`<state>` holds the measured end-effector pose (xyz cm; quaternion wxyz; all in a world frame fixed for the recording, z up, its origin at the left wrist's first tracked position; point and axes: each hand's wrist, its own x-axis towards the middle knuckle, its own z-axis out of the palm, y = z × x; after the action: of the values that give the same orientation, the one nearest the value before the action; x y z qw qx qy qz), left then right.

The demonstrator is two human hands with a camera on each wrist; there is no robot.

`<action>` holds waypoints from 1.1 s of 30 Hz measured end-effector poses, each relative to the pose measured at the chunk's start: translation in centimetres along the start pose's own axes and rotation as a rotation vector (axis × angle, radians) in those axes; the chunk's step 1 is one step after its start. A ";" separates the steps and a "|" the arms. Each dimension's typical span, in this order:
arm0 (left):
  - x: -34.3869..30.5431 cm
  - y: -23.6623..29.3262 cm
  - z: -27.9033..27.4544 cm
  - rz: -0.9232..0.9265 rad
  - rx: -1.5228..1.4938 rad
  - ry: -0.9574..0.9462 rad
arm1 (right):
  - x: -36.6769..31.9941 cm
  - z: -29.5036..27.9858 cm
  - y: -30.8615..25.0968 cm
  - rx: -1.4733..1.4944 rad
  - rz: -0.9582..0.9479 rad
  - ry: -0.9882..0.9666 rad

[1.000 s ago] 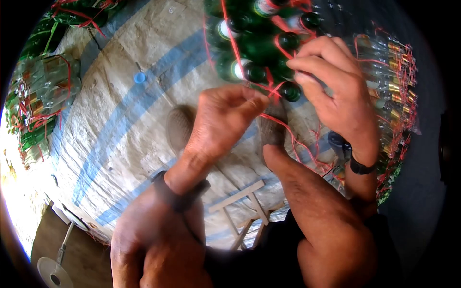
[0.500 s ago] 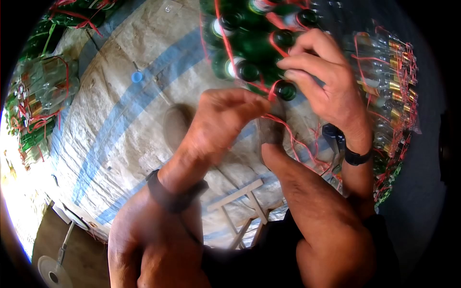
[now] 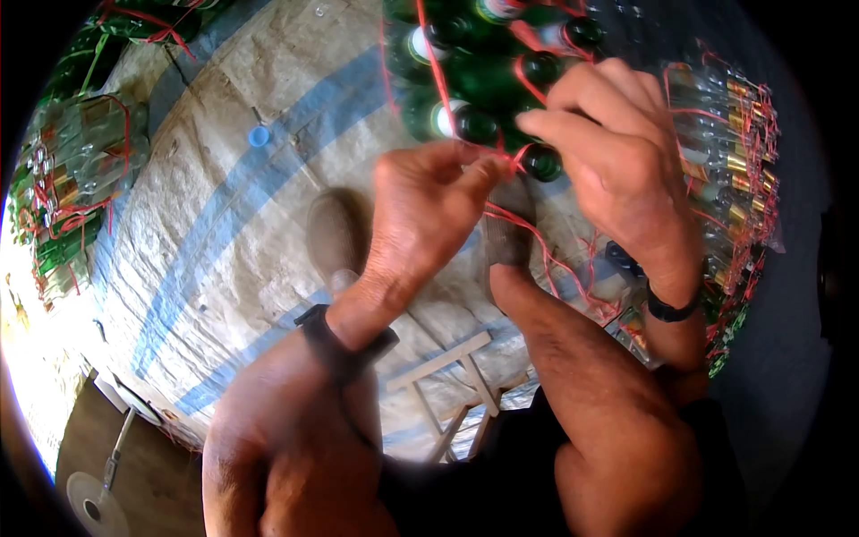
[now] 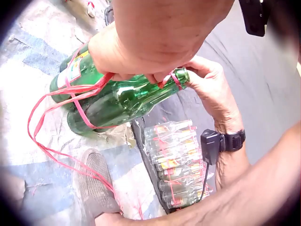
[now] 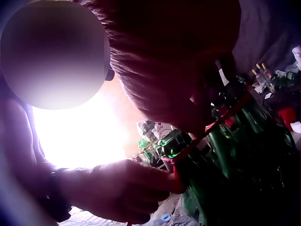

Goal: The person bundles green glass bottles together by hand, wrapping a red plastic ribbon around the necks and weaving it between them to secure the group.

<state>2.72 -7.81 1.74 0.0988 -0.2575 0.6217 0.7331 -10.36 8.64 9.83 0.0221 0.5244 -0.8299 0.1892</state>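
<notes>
In the head view, my left hand pinches red plastic string right beside the neck of the nearest green glass bottle. My right hand is bent over the bottle necks from the other side; I cannot tell whether it grips string, its fingertips being partly hidden. String is wound round the bottle neck and crosses the green bottles, which lean together as a bundle in the left wrist view. Seen from the right wrist, a taut red string runs across the necks, under the right fingers.
Loose red string trails by my shoe. Tied clear bottles stand at the right, more bundles at the left. A blue cap lies on the sheet. A wooden frame is between my legs.
My left hand has risen slightly, closer to the nearest bottle's neck. My right hand has turned, its thumb now less visible and its index finger reaching left over the necks.
</notes>
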 end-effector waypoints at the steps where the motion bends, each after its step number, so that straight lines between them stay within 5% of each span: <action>1: 0.0 0.0 -0.1 0.011 0.013 -0.001 | 0.2 -0.2 0.1 0.016 -0.024 -0.057; 11: 0.4 -0.3 0.2 0.045 0.031 0.069 | 2.3 -1.1 1.0 0.076 -0.202 -0.371; 30: 0.8 -1.5 0.7 0.120 0.051 0.230 | 3.6 -1.4 0.9 0.175 -0.162 -0.490; 33: 0.7 -1.4 0.6 0.087 0.044 0.221 | 3.5 -1.5 0.8 0.340 -0.142 -0.394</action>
<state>2.61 -7.02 0.26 0.0035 -0.3072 0.6555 0.6899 -12.89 6.42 11.79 -0.2149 0.6042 -0.7356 0.2184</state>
